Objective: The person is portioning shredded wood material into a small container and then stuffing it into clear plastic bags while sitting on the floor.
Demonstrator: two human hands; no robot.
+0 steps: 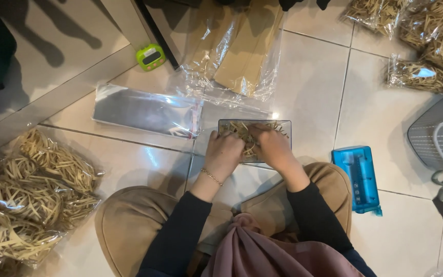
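A: The clear tray of tan paper shreds sits on the tiled floor right in front of the person's knees, at about 12 o'clock from the lap. How far along is the filling, would you say?

B: Partway, I judge. Shreds already cover most of the tray's bottom, and both hands are pressing into them. The left hand is curled over the near left part of the pile, knuckles up, fingers bent down into the strands. The right hand is bent the same way just beside it, fingertips buried in shreds. Both seem to be clutching or tamping the strands; whether they pinch any I cannot tell.

A: What is done and what is left?

B: At 2 o'clock, several sealed clear bags of shreds lie together, which look finished. At 8 o'clock a big loose bag of shreds still holds plenty, so stock remains. Empty cellophane sleeves lie flat at 11 o'clock, with a pack of brown card beyond at 12.

A: And the tray itself?

B: Rectangular, see-through, shallow, with thin, flat, straw-coloured strands tangled inside. A blue box-shaped tool rests at 3 o'clock, a small green timer at 11.
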